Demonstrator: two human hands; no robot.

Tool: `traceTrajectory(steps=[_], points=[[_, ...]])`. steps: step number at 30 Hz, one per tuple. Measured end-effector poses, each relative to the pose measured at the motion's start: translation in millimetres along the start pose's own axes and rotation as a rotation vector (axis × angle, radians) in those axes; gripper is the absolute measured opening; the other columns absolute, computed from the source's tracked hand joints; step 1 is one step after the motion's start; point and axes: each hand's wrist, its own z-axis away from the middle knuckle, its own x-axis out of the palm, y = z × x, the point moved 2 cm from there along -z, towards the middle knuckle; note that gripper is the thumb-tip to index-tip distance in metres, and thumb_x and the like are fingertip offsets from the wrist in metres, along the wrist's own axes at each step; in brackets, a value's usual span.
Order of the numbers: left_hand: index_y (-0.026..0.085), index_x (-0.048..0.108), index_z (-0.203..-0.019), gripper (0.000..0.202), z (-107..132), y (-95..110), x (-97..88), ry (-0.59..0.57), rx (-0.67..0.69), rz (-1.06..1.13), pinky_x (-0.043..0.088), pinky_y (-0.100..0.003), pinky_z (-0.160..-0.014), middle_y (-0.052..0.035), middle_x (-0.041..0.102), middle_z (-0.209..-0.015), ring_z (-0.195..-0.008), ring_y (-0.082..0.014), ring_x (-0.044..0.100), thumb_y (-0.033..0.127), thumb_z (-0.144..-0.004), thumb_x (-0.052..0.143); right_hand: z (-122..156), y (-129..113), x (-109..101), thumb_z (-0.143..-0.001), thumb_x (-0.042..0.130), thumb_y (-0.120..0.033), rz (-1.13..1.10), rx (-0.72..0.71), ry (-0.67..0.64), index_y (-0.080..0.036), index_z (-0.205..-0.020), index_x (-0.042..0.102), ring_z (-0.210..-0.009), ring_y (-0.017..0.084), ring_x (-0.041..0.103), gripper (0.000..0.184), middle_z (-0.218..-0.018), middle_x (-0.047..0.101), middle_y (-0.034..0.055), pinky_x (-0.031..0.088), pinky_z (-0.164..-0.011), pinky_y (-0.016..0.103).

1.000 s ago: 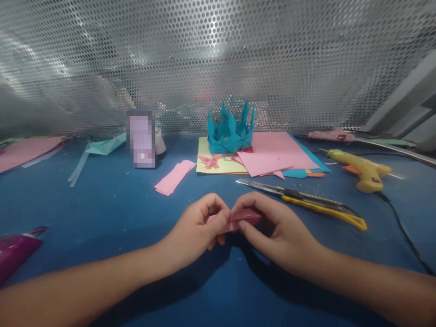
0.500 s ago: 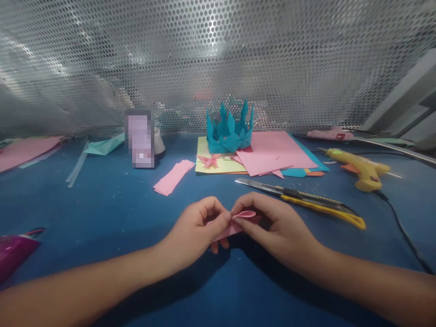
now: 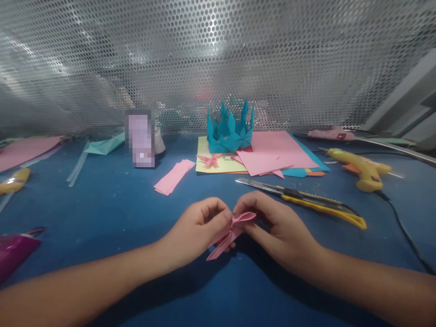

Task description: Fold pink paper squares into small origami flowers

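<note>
Between my hands is a folded pink paper piece (image 3: 227,240), with a loop at its upper right and a long narrow flap pointing down to the left. My left hand (image 3: 200,223) pinches its left side, thumb on top and some fingertips underneath. The fingers of my right hand (image 3: 275,226) close on its right side near the loop; part of the paper is hidden behind them. Beyond my hands lie a stack of pink paper strips (image 3: 174,177) and a utility knife (image 3: 306,200) with its blade out. A small pink folded paper flower (image 3: 209,160) rests farther back.
A teal paper crown (image 3: 230,134) stands on coloured sheets (image 3: 279,152). At right is a yellow glue gun (image 3: 361,168) with its cable. A blurred phone-like object (image 3: 139,138) stands at left, and a magenta item (image 3: 17,254) lies near the left edge. Perforated metal (image 3: 190,54) closes the back.
A narrow flap of the pink paper now extends down to the left, and a creased centre shows. My right fingers have shifted slightly. A yellow object has come into view at the left edge.
</note>
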Motion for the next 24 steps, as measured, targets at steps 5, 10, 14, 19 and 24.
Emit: traceTrajectory(steps=[5, 10, 14, 19, 24], points=[[0.017, 0.05, -0.082, 0.024, 1.1, 1.4, 0.4, -0.038, 0.03, -0.079, 0.047, -0.023, -0.057, 0.0005, 0.06, -0.066, -0.058, -0.011, 0.059, 0.04, -0.087, 0.049, -0.2, -2.3, -0.6, -0.081, 0.049, -0.002, 0.004, -0.004, -0.025, -0.023, -0.086, 0.053, -0.067, 0.009, 0.058, 0.022, -0.077, 0.061, -0.0034, 0.046, -0.061, 0.019], [0.017, 0.048, -0.083, 0.025, 2.6, 1.7, 1.9, -0.031, 0.048, -0.137, 0.047, -0.022, -0.053, 0.0013, 0.059, -0.065, -0.054, -0.0095, 0.057, 0.042, -0.087, 0.048, -0.6, -3.4, -0.6, -0.084, 0.051, -0.008, 0.0, 0.029, -0.027, -0.022, -0.083, 0.054, -0.065, 0.011, 0.058, 0.015, -0.075, 0.062, -0.0022, 0.046, -0.059, 0.021], [0.018, 0.046, -0.081, 0.025, 3.7, -1.9, 1.4, -0.015, 0.063, -0.139, 0.049, -0.023, -0.053, 0.0015, 0.058, -0.068, -0.056, -0.0103, 0.058, 0.042, -0.087, 0.049, -0.9, -3.3, -0.2, -0.083, 0.053, -0.011, 0.023, 0.075, -0.042, -0.022, -0.079, 0.054, -0.065, 0.012, 0.058, 0.011, -0.074, 0.062, -0.001, 0.046, -0.058, 0.023], [0.017, 0.047, -0.078, 0.024, 2.9, -3.7, 0.4, 0.013, 0.068, -0.124, 0.048, -0.024, -0.054, 0.0008, 0.06, -0.066, -0.055, -0.0106, 0.059, 0.039, -0.085, 0.053, -1.0, -2.2, 0.2, -0.082, 0.053, -0.01, 0.041, 0.073, -0.045, -0.021, -0.079, 0.054, -0.065, 0.012, 0.057, 0.012, -0.074, 0.061, -0.0012, 0.045, -0.059, 0.023], [0.015, 0.049, -0.077, 0.026, 3.1, -1.2, 0.5, 0.003, 0.017, -0.081, 0.045, -0.021, -0.052, -0.0007, 0.062, -0.064, -0.055, -0.0098, 0.058, 0.04, -0.083, 0.056, 0.0, -2.9, -0.2, -0.083, 0.051, -0.009, 0.044, 0.067, -0.059, -0.021, -0.082, 0.054, -0.067, 0.012, 0.057, 0.012, -0.076, 0.061, -0.0005, 0.045, -0.06, 0.023]])
